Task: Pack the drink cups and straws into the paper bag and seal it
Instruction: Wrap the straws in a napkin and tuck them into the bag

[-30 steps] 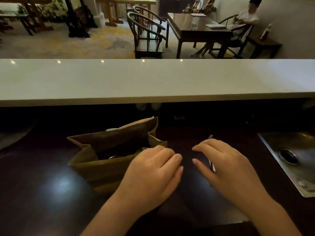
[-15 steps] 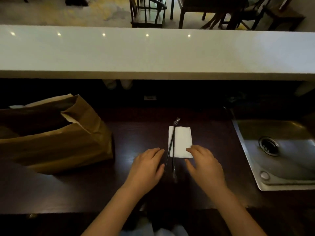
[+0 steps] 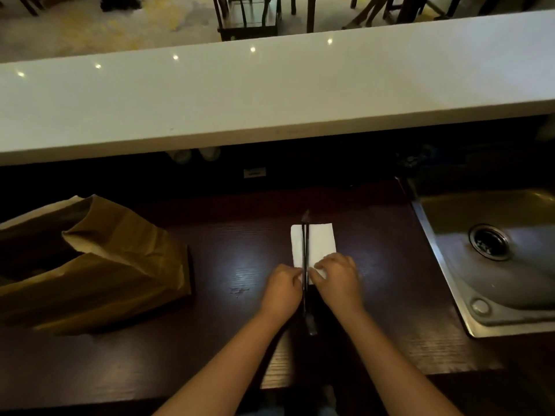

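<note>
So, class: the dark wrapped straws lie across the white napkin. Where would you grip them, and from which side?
Probably at the near end of the straws, from above, pinching across their width. They lie flat, thin and lengthwise on the napkin, and the left hand and right hand flank that end.

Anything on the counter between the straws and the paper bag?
Nothing visible. The straws lie across the napkin, both hands at their near end, and only bare dark counter lies between them and the open paper bag on the left.

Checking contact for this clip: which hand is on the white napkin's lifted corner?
The right hand; it pinches the napkin corner, while the left hand sits across the straws.
</note>
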`<state>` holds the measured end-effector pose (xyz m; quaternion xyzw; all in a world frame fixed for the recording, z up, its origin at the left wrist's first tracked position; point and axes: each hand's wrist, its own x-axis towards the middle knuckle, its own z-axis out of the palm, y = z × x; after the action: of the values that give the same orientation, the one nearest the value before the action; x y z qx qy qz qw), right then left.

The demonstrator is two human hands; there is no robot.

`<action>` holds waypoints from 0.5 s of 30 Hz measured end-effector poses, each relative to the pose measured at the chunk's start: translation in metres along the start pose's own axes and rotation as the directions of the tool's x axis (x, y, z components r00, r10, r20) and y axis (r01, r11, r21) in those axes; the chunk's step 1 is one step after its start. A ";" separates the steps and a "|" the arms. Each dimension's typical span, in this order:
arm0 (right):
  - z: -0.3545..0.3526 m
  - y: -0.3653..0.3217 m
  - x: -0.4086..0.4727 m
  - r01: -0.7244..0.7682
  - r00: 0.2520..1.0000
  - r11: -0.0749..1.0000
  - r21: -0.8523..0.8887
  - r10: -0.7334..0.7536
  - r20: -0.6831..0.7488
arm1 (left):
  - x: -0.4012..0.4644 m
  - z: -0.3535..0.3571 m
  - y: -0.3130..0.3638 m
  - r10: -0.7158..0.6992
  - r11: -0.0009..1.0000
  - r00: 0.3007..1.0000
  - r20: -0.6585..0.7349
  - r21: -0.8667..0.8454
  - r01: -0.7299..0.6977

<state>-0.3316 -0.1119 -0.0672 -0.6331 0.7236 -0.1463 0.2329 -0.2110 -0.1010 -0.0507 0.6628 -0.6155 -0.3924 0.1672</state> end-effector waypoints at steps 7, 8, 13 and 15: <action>0.008 -0.009 0.007 -0.084 0.992 0.989 -0.122 0.071 -0.107 | 0.027 -0.010 -0.009 -0.356 0.859 0.933 -0.050 -0.410 0.306; 0.009 -0.009 0.007 -0.092 0.991 0.990 -0.111 0.080 -0.109 | 0.032 -0.011 -0.009 -0.383 0.841 0.922 -0.054 -0.434 0.324; 0.010 -0.006 0.006 -0.113 0.988 0.990 -0.081 0.103 -0.115 | 0.047 -0.012 -0.004 -0.387 0.869 0.921 -0.044 -0.351 0.348; 0.009 -0.007 0.006 -0.093 0.989 0.993 -0.079 0.082 -0.124 | 0.053 -0.012 0.000 -0.341 0.922 0.938 -0.061 -0.218 0.320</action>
<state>-0.3212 -0.1177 -0.0725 -0.6001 0.7689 -0.1430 0.1681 -0.2057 -0.1546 -0.0595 0.7548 -0.4421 -0.4432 0.1958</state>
